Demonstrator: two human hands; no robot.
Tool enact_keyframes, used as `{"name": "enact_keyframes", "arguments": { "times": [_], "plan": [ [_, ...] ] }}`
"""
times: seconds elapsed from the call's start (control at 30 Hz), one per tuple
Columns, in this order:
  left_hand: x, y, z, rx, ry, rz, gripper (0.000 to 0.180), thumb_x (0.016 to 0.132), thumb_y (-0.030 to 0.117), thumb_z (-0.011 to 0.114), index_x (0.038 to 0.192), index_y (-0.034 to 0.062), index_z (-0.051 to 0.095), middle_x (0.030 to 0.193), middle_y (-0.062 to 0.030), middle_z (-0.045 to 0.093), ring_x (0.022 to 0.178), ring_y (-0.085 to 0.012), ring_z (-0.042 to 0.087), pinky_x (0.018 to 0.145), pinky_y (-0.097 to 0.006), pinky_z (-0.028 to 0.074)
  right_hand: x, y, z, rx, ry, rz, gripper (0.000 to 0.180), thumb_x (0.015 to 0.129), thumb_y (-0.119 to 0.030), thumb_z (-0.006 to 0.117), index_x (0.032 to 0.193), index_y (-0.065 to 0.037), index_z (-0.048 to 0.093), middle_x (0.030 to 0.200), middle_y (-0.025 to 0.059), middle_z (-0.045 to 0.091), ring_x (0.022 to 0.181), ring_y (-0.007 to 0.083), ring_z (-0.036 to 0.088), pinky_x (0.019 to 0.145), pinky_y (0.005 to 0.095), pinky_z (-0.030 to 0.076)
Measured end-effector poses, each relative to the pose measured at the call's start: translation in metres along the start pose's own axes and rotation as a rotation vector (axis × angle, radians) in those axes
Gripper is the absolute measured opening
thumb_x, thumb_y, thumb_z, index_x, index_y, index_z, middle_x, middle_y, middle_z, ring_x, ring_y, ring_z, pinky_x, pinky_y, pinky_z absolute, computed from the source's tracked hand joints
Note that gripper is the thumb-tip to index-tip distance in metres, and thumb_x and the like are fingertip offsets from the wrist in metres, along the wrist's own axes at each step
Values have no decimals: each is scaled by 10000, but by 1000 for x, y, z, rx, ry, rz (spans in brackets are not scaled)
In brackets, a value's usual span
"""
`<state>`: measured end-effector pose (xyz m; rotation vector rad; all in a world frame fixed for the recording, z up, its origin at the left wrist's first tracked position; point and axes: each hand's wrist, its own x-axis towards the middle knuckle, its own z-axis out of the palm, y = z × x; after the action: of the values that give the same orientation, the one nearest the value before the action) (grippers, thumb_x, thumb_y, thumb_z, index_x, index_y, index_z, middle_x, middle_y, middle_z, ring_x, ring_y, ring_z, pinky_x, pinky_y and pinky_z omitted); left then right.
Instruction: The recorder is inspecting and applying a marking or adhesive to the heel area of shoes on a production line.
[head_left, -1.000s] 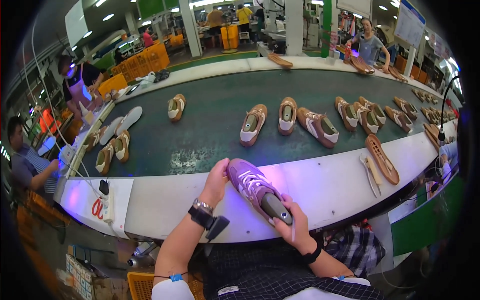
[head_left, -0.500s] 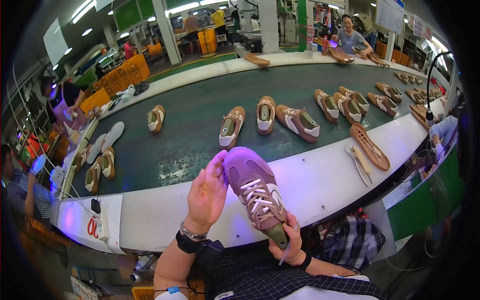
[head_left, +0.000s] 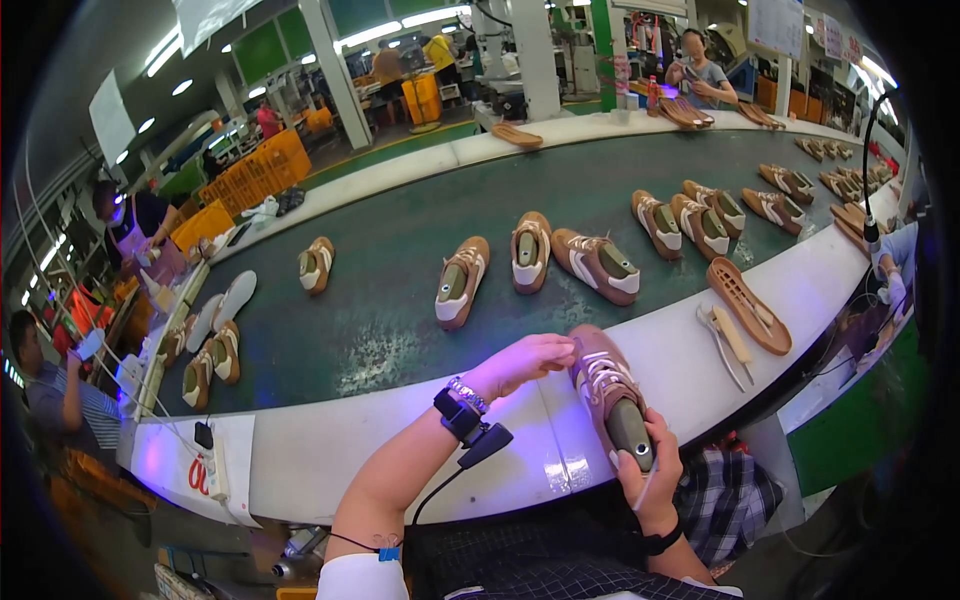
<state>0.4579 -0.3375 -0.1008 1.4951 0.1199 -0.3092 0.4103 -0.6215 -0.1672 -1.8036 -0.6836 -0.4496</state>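
Observation:
A brown suede sneaker [head_left: 597, 387] with white laces is held over the near edge of the white ledge, toe pointing away. Inside it sits a dark green shoe last [head_left: 630, 437]. My right hand [head_left: 655, 475] is closed round the heel end, thumb on the near side. A thin pale strip [head_left: 645, 492] hangs by that thumb; what it is I cannot make out. My left hand [head_left: 525, 365] has its fingers bent and pressed together at the left side of the toe. Its fingertips are partly hidden there.
On the green conveyor belt [head_left: 390, 290] stand several similar sneakers [head_left: 463, 283]. A brown sole [head_left: 748, 305], pincers [head_left: 722, 345] and a pale-handled tool [head_left: 733, 335] lie on the ledge to the right. A power strip [head_left: 215, 475] is at left. Other people work around the belt.
The sneaker has moved right and turned, out of the purple light. My left hand, spread beside it before, has shifted right and drawn its fingers together at the toe. The right hand keeps its grip.

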Motion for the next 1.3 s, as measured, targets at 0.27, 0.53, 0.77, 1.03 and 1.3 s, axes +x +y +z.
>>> {"name": "enact_keyframes", "arguments": {
  "times": [0.27,0.53,0.77,1.03,1.3],
  "plan": [
    [29,-3,-142,835,1067,104,649,724,360,739,1217,-26,568,1236,-213,583,1138,-291,570,933,-385,465,3,32,13,223,92,91,497,731,-214,687,1098,70,510,1210,287,563,1087,349,594,963,409,449],
    [55,-46,-242,543,1096,-102,938,704,495,725,1382,-63,396,1364,-278,461,1299,-378,428,1073,-417,358,3,27,13,264,83,225,547,758,-316,652,1131,48,482,1281,301,517,1204,350,515,1051,446,357],
    [85,-49,-215,551,830,-170,888,681,313,795,1374,-1,338,1295,-251,507,1175,-348,537,994,-404,433,3,23,14,243,106,257,562,765,-363,665,1112,40,485,1280,297,514,1199,343,511,1056,447,347],
    [95,-23,-153,957,1057,-389,955,589,242,798,1373,25,298,1262,-254,499,1173,-387,519,959,-445,460,4,31,15,344,116,191,498,750,-216,654,1125,58,474,1292,311,504,1198,350,520,1053,438,364],
    [5,-26,-140,-21,777,96,586,635,77,712,1154,-88,493,991,-159,611,833,-239,641,735,-362,531,7,29,11,348,93,189,447,719,-130,633,1090,63,475,1277,319,516,1195,359,529,1054,438,367]
  ]
}}
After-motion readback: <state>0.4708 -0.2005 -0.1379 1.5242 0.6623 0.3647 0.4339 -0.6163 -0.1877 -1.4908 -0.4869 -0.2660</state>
